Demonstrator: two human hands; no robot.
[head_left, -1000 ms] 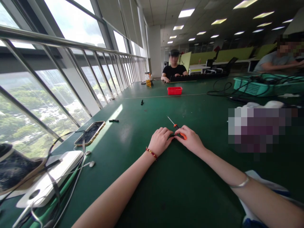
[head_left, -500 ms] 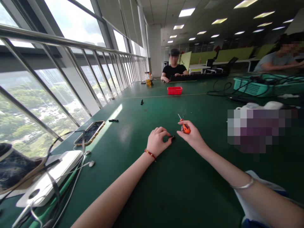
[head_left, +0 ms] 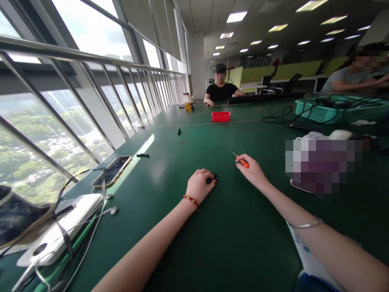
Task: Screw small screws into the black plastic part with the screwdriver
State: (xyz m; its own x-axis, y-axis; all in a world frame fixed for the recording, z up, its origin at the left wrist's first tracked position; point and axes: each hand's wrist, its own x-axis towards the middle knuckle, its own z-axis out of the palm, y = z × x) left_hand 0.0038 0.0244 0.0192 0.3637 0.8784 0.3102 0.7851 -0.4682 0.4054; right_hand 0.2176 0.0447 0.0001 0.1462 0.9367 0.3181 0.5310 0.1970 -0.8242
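Observation:
Near the middle of the green table (head_left: 182, 235), my left hand (head_left: 199, 185) pinches a small black part (head_left: 214, 176) between thumb and fingers, close to the tabletop. To its right, my right hand (head_left: 251, 170) is closed round an orange screwdriver (head_left: 243, 163), whose thin metal shaft points up and to the left. The screwdriver tip is apart from the black part. Two more small black pieces lie farther off, one (head_left: 142, 155) to the left and the other (head_left: 179, 131) beyond it.
A red tray (head_left: 221, 117) stands ahead, with a person (head_left: 221, 91) behind it. Right are a teal basket (head_left: 328, 111) of cables and a blurred bundle (head_left: 322, 162). A phone (head_left: 112, 172), white power strip (head_left: 60, 229) and cables lie left.
My right hand has moved slightly right with the screwdriver, which now tilts lower. The black part in my left hand has turned a little. The view has shifted slightly.

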